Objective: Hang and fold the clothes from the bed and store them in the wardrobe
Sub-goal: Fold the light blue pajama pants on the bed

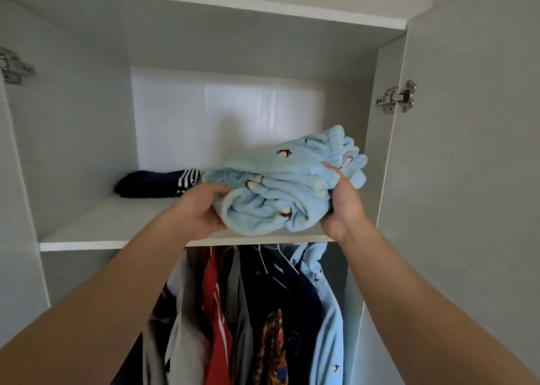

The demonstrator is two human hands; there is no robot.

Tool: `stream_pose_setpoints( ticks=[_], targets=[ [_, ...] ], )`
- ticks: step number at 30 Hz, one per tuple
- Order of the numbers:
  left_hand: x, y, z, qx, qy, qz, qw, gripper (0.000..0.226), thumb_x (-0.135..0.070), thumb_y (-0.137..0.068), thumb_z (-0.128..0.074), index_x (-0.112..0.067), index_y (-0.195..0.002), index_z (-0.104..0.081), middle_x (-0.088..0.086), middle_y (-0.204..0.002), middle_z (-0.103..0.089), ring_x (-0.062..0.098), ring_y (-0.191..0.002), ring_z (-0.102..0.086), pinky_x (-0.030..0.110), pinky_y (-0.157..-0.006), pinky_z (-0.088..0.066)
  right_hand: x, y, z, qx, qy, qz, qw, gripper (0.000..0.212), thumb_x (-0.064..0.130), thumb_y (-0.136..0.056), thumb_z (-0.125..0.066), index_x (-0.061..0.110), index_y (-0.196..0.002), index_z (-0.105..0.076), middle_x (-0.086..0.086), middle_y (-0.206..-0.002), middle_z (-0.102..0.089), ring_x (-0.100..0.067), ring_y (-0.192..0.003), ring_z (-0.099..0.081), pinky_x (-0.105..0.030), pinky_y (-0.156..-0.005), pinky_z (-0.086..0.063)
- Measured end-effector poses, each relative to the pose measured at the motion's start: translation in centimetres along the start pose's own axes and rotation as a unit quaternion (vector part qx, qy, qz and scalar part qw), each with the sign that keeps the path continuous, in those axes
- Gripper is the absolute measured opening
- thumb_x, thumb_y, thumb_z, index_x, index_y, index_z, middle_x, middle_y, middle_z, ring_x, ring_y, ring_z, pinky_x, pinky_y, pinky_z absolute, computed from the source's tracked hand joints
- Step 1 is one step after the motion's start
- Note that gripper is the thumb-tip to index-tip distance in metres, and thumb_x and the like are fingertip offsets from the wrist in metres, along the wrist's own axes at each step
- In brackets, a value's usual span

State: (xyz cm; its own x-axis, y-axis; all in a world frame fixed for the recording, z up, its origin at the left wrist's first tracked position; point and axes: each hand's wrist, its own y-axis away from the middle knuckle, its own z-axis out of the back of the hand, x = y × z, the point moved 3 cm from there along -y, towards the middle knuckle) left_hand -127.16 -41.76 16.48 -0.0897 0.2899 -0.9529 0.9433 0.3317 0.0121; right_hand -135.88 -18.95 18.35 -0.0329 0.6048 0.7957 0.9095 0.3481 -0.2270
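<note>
Wardrobe (73,136) open, both doors swung out. Upper shelf (102,226) at about hand height. Hanging clothes (248,311) packed on the rail below it: red, grey, navy, patterned, and one light blue at the right.

Folded light-blue fleece bundle (280,185) sits over the front right part of the shelf. Its long axis runs left-right along the shelf edge, and its right end is tipped up toward the back. Can't tell if its underside touches the board or hangs just above. Dark folded garment with white stripes (152,184) lies on the shelf to the left and further back, just beside the bundle's left end.

Both arms reach up and forward, one hand at each end of the bundle. Left hand (195,212) cups the near-left end, palm turned in. Right hand (342,206) clamps the right end, wrist bent back. Both are about equally near.

Left fingers (216,191) curl into the fabric. Right fingers (333,169) are also curled, dug into the folds.

Judgement: free space lies straight ahead and deeper, so the likely next move is to push the bundle in and let go.
</note>
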Motion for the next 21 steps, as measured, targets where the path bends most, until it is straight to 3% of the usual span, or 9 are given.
stream_pose_setpoints(
  ticks=[3,6,8,10,13,15,17,19,21],
  targets=[
    [-1.7,-6.0,0.4,-0.027,-0.006,-0.012,1.000,0.032,-0.004,-0.101,-0.044,-0.004,-0.125,-0.065,0.015,-0.123,-0.070,0.030,-0.116,-0.065,0.045,-0.101,-0.052,-1.3,-5.9,-0.2,0.002,0.000,-0.004,1.000,0.055,0.028,-0.094,-0.070,0.013,-0.143,-0.051,-0.013,-0.128,-0.068,-0.031,-0.116,-0.067,-0.054,-0.101,-0.052],
    [-3.0,-12.7,0.8,-0.025,0.013,-0.009,1.000,0.033,-0.004,-0.103,-0.043,-0.001,-0.132,-0.059,0.018,-0.127,-0.065,0.030,-0.117,-0.063,0.038,-0.089,-0.058,-2.2,-11.9,-0.2,0.007,-0.002,0.007,1.000,0.061,0.026,-0.093,-0.072,0.014,-0.147,-0.044,-0.013,-0.131,-0.067,-0.032,-0.115,-0.067,-0.055,-0.099,-0.053],
    [-3.7,-17.1,0.8,-0.008,0.042,-0.010,0.999,0.034,-0.004,-0.102,-0.046,0.001,-0.134,-0.058,0.020,-0.130,-0.064,0.031,-0.122,-0.061,0.039,-0.098,-0.054,-2.8,-15.7,-0.3,-0.001,-0.008,0.013,1.000,0.063,0.025,-0.094,-0.071,0.016,-0.148,-0.041,-0.012,-0.131,-0.066,-0.033,-0.114,-0.068,-0.056,-0.097,-0.054],
    [-4.5,-21.2,0.5,0.009,0.055,-0.020,0.998,0.029,-0.004,-0.099,-0.050,0.003,-0.124,-0.064,0.020,-0.120,-0.070,0.030,-0.112,-0.068,0.040,-0.097,-0.055,-3.3,-19.2,-0.3,-0.020,-0.012,0.018,1.000,0.066,0.026,-0.094,-0.071,0.019,-0.150,-0.038,-0.010,-0.131,-0.067,-0.032,-0.112,-0.069,-0.056,-0.095,-0.055],
    [-6.0,-27.0,-0.6,0.036,0.068,-0.039,0.996,0.022,-0.002,-0.093,-0.052,0.004,-0.107,-0.068,0.018,-0.098,-0.075,0.027,-0.085,-0.075,0.035,-0.074,-0.062,-3.7,-24.3,-0.1,-0.048,-0.023,0.037,0.998,0.073,0.028,-0.095,-0.071,0.021,-0.155,-0.029,-0.009,-0.132,-0.066,-0.030,-0.110,-0.070,-0.056,-0.093,-0.056],
    [-6.5,-30.5,-1.7,0.040,0.037,-0.050,0.997,0.030,-0.002,-0.090,-0.054,0.002,-0.117,-0.066,0.018,-0.112,-0.072,0.029,-0.098,-0.072,0.038,-0.084,-0.060,-3.8,-27.2,0.6,-0.083,-0.046,0.048,0.994,0.086,0.029,-0.094,-0.071,0.025,-0.159,-0.016,-0.010,-0.135,-0.063,-0.030,-0.109,-0.070,-0.057,-0.091,-0.057],
    [-6.5,-34.0,-2.6,0.015,-0.062,-0.091,0.994,0.040,0.000,-0.088,-0.059,-0.002,-0.127,-0.062,0.014,-0.120,-0.069,0.028,-0.107,-0.068,0.040,-0.094,-0.056,-4.2,-29.6,1.4,-0.125,-0.064,0.060,0.988,0.096,0.031,-0.093,-0.072,0.033,-0.159,-0.001,-0.010,-0.139,-0.059,-0.030,-0.109,-0.070,-0.057,-0.090,-0.057],
    [-6.6,-36.6,-3.1,-0.009,-0.269,-0.180,0.946,0.064,-0.002,-0.087,-0.062,-0.009,-0.148,-0.044,0.004,-0.132,-0.061,0.024,-0.115,-0.061,0.036,-0.099,-0.049,-5.1,-31.5,2.5,-0.182,-0.048,0.063,0.980,0.097,0.037,-0.093,-0.072,0.033,-0.158,0.000,-0.010,-0.140,-0.057,-0.029,-0.108,-0.069,-0.056,-0.087,-0.058],
    [-6.3,-38.9,-3.6,-0.001,-0.482,-0.243,0.842,0.084,-0.008,-0.088,-0.062,-0.017,-0.160,-0.020,0.004,-0.158,-0.036,0.025,-0.142,-0.039,0.033,-0.112,-0.035,-6.6,-32.7,4.0,-0.258,0.048,0.017,0.965,0.087,0.047,-0.091,-0.070,0.022,-0.156,-0.018,-0.011,-0.138,-0.056,-0.032,-0.109,-0.066,-0.055,-0.083,-0.060]
  ],
)
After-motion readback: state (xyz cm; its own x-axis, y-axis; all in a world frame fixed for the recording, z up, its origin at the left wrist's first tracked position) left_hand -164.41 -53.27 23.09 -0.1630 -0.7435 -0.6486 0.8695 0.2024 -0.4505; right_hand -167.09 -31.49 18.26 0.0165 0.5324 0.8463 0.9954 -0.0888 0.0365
